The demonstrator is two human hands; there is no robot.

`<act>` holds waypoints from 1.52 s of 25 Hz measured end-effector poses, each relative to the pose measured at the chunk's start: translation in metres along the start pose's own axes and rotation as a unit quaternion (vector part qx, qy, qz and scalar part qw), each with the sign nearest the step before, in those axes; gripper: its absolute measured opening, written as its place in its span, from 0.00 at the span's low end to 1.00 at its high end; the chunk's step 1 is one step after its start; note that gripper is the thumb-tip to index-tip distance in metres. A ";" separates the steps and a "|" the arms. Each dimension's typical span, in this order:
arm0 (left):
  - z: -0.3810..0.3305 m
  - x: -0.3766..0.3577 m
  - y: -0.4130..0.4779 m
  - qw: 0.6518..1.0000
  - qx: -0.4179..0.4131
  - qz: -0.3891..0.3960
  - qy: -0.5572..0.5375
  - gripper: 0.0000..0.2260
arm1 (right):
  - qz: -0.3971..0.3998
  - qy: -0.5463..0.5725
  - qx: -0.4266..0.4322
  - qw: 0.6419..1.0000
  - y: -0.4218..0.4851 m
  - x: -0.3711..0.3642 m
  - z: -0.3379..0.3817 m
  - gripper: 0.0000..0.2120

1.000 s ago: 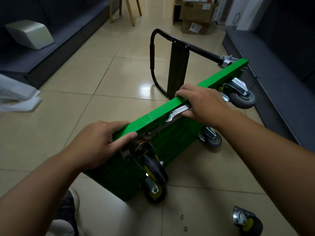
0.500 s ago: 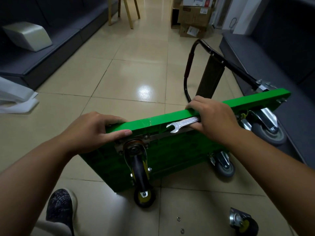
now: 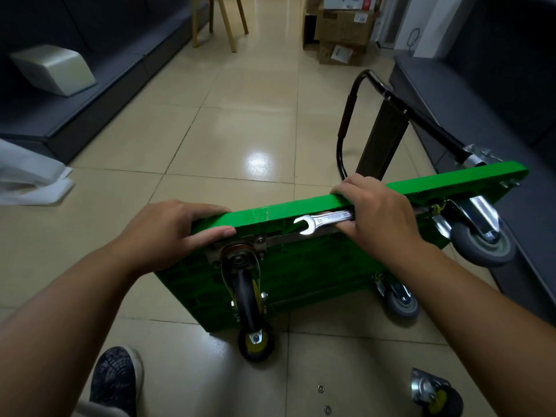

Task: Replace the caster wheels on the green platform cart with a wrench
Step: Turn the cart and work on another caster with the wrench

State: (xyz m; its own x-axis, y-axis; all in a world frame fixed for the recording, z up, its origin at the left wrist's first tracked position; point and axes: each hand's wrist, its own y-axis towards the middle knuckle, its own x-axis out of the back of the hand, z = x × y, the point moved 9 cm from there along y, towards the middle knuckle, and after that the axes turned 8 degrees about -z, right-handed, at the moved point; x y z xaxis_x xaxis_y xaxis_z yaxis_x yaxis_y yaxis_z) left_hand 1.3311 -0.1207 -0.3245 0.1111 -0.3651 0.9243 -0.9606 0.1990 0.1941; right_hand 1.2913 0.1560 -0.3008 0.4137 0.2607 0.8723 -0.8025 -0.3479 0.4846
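Observation:
The green platform cart point(image 3: 301, 284) stands on its long edge on the floor, underside toward me. My left hand point(image 3: 171, 230) grips its upper edge at the left corner, thumb on the near face. My right hand point(image 3: 379, 218) grips the same edge further right and also holds a silver open-end wrench point(image 3: 322, 221) against the cart, jaw pointing left. A black caster with a yellow hub point(image 3: 251, 311) is mounted near my left hand. Two grey casters point(image 3: 481, 242) point(image 3: 401, 300) sit on the right side. A loose black-and-yellow caster point(image 3: 436, 394) lies on the floor at lower right.
The cart's folded black handle point(image 3: 349, 124) lies behind it. Two small washers point(image 3: 321, 388) lie on the tiles. My shoe point(image 3: 115, 380) is at lower left. Dark low benches point(image 3: 469, 94) line both sides; cardboard boxes point(image 3: 343, 25) and wooden legs stand at the far end.
The cart has swung clockwise so its upper edge now runs nearly level across the view, and its handle end moved right. Both hands kept their grips on the edge.

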 end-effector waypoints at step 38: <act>-0.008 -0.006 0.007 0.998 0.030 -0.050 0.009 0.21 | 0.094 0.078 0.123 0.985 -0.012 -0.014 0.058 0.15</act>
State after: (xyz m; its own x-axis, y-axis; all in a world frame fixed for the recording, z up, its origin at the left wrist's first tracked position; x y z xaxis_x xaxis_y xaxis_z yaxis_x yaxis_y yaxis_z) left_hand 1.3262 -0.1096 -0.3259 0.2104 -0.3642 0.9072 -0.9580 0.1082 0.2656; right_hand 1.3203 0.1042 -0.3157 0.1807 0.2988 0.9371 -0.7219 -0.6068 0.3327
